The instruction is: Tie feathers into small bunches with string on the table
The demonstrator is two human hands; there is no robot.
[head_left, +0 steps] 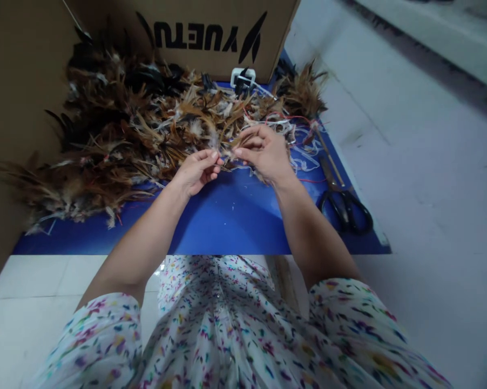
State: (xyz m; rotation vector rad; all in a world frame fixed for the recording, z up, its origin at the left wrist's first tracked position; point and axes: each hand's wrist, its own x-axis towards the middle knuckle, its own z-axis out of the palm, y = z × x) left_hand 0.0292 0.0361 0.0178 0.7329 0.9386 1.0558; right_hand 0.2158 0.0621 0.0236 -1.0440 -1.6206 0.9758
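My left hand (pixel 198 170) is closed in a pinch at the front edge of a heap of brown feathers (pixel 146 129). A small fluffy feather (pixel 213 139) rises from its fingertips. Just to the right, my right hand (pixel 270 154) has thumb and fingers pinched together on a brown feather (pixel 249 139). Only a narrow gap separates the two sets of fingertips, and both hands hover low over the blue tabletop (pixel 231 216). The quill ends between the fingers are too small to make out clearly.
Black-handled scissors (pixel 346 210) lie at the table's right edge, below a thin stick (pixel 332 159). White string (pixel 308 154) and red thread are tangled beside the right hand. A white plastic frame (pixel 242 78) stands behind. Cardboard (pixel 211 59) walls the back and left.
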